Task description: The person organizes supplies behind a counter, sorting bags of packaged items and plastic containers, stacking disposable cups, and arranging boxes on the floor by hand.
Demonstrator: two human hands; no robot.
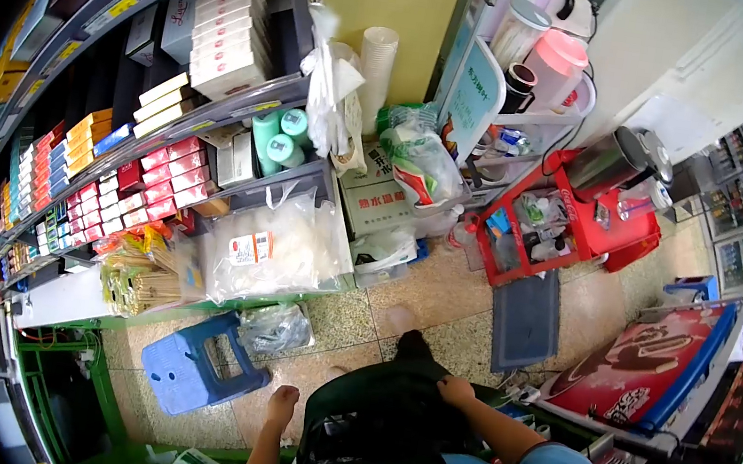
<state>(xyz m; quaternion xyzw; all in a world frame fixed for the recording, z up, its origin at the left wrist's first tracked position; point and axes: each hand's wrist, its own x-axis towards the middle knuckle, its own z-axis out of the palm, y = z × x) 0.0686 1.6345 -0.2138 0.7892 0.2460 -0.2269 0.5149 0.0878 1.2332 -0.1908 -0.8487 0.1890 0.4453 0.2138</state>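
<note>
A dark, bulky fabric item, perhaps a bag [392, 389], is in front of my body at the bottom middle. My right hand [455, 391] lies at its upper right edge, fingers curled against the dark cloth. To the left of the cloth, my left hand [282, 405] hangs above the floor in a loose fist, with nothing visible in it. A blue plastic stool [191, 368] stands on the floor left of that hand. Beyond the stool lies a clear plastic bag [277, 328].
Shelves of small boxes [173, 168] line the left side, with a large clear bag [278, 252] below. A red crate [504, 271] and a white rack [540, 113] stand ahead. A red-topped freezer [638, 364] is at right; a dark mat [525, 325] covers some floor tiles.
</note>
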